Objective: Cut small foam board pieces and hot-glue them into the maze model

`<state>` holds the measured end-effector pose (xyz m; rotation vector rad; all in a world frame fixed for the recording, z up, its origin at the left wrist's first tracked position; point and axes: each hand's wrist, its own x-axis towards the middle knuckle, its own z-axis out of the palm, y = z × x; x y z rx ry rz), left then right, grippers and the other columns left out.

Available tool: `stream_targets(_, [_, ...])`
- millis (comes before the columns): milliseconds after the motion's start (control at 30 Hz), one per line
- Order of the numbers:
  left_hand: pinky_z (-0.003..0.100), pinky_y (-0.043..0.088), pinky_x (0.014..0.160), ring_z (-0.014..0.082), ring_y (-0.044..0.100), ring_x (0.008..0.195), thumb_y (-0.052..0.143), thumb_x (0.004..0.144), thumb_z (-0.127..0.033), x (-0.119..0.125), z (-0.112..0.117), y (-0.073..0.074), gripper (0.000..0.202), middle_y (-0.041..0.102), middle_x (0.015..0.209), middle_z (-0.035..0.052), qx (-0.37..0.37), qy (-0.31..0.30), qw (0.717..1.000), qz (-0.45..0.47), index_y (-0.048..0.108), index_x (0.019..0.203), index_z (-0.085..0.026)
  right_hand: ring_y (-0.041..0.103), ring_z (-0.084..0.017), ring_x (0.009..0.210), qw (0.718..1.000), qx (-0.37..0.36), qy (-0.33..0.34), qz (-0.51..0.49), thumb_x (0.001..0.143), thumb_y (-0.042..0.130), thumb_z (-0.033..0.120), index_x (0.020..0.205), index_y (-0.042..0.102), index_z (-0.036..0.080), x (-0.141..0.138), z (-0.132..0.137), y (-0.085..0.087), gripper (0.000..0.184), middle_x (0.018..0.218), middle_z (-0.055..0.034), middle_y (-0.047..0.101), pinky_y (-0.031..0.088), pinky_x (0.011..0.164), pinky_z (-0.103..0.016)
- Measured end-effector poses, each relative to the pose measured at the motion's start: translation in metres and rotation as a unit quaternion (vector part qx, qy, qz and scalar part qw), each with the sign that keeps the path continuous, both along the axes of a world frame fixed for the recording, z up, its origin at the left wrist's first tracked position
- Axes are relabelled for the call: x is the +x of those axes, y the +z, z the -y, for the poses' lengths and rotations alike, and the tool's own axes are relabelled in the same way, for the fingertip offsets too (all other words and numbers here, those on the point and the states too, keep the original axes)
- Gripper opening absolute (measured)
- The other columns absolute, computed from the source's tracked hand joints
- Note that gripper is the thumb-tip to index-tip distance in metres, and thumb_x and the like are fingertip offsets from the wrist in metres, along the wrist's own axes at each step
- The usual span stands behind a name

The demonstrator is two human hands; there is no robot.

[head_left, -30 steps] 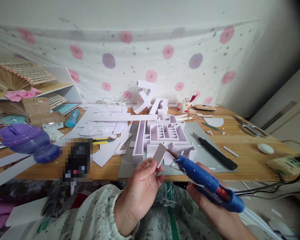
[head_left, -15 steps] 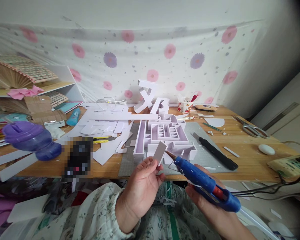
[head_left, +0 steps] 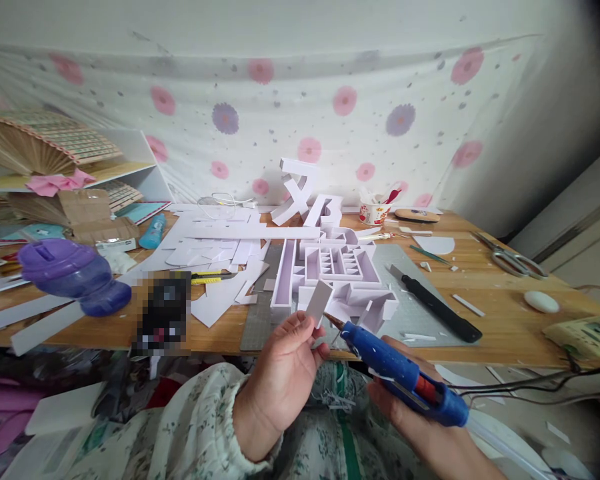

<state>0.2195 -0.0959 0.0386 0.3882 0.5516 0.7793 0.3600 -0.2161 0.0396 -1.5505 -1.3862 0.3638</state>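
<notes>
Gluing step: left hand (head_left: 285,373) pinches a small white foam strip (head_left: 319,301) upright between thumb and fingertips, held just off the near edge of the counter (head_left: 500,320). Right hand (head_left: 420,417) has a closed grip on the blue glue gun (head_left: 403,373); nozzle tip sits at the strip's lower edge, touching or nearly so, can't tell which. White foam-board letter model (head_left: 337,273) lies on the grey cutting mat (head_left: 410,303) just beyond the strip. Black knife (head_left: 437,308) sits to the model's right, scissors (head_left: 513,261) further out.

My read: I'm laying a bead along the strip edge. Next move calls for a steady trigger squeeze, then seating the strip in the model before the glue sets.

Versus a second ago: gun has shifted slightly left, nozzle dropped from mid-strip to bottom corner. Strip pinch unchanged.
</notes>
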Motion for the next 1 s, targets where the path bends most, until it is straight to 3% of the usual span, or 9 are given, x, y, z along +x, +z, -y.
stream_targets(433, [0.027,0.046,0.069,0.0129,0.057,0.074,0.088,0.062,-0.022,-0.002,-0.002,-0.002,0.026,0.064,0.077,-0.0017,0.015,0.013,1.0,-0.019,0.065,0.075,-0.018,0.056,-0.017,0.059,0.999,-0.031,0.012,-0.025,0.082,0.058,0.036,0.064,0.054,0.024,-0.006,0.0,0.012,0.022,0.065,0.0,0.055,0.048,0.057,-0.028])
stream_targets(567, [0.027,0.046,0.068,0.0126,0.057,0.073,0.09,0.058,-0.02,-0.004,-0.004,0.0,0.03,0.063,0.075,-0.0019,0.004,0.027,1.0,-0.014,0.064,0.072,-0.018,0.06,-0.021,0.062,0.998,-0.032,0.014,-0.055,0.079,0.064,0.035,0.063,0.058,0.026,-0.001,0.005,0.003,0.02,0.066,-0.0011,0.059,0.052,0.06,-0.032])
stream_targets(633, [0.027,0.047,0.068,0.0129,0.058,0.074,0.091,0.056,-0.019,-0.004,-0.005,0.001,0.032,0.063,0.076,-0.0019,-0.01,0.038,0.999,-0.014,0.063,0.072,-0.018,0.062,-0.021,0.062,0.992,-0.038,0.011,-0.119,0.077,0.07,0.037,0.071,0.063,0.025,0.005,0.008,-0.007,0.015,0.07,-0.0015,0.063,0.053,0.059,-0.031])
stream_targets(767, [0.028,0.049,0.068,0.014,0.059,0.076,0.092,0.055,-0.021,-0.001,0.0,0.003,0.035,0.063,0.082,-0.0009,-0.04,0.022,0.999,0.003,0.062,0.074,-0.018,0.065,-0.021,0.069,0.945,0.006,0.007,-0.327,0.075,0.076,0.04,0.091,0.069,0.023,0.009,0.007,-0.018,0.024,0.082,-0.0046,0.068,0.055,0.062,-0.031])
stream_targets(900, [0.03,0.051,0.071,0.0153,0.06,0.079,0.091,0.058,-0.023,0.005,0.012,0.0,0.035,0.063,0.087,0.0008,-0.059,-0.041,0.997,0.037,0.062,0.077,-0.017,0.059,-0.018,0.066,0.891,0.115,0.034,-0.439,0.072,0.077,0.042,0.081,0.071,0.02,0.002,-0.005,-0.006,0.025,0.076,-0.0032,0.062,0.055,0.065,-0.033])
stream_targets(1000, [0.03,0.052,0.072,0.0154,0.06,0.08,0.09,0.061,-0.022,0.008,0.017,-0.002,0.033,0.062,0.088,0.0006,-0.06,-0.069,0.994,0.052,0.062,0.077,-0.016,0.057,-0.016,0.063,0.871,0.127,0.027,-0.473,0.068,0.08,0.04,0.076,0.072,0.019,-0.001,-0.011,0.002,0.025,0.075,-0.0023,0.059,0.054,0.063,-0.031])
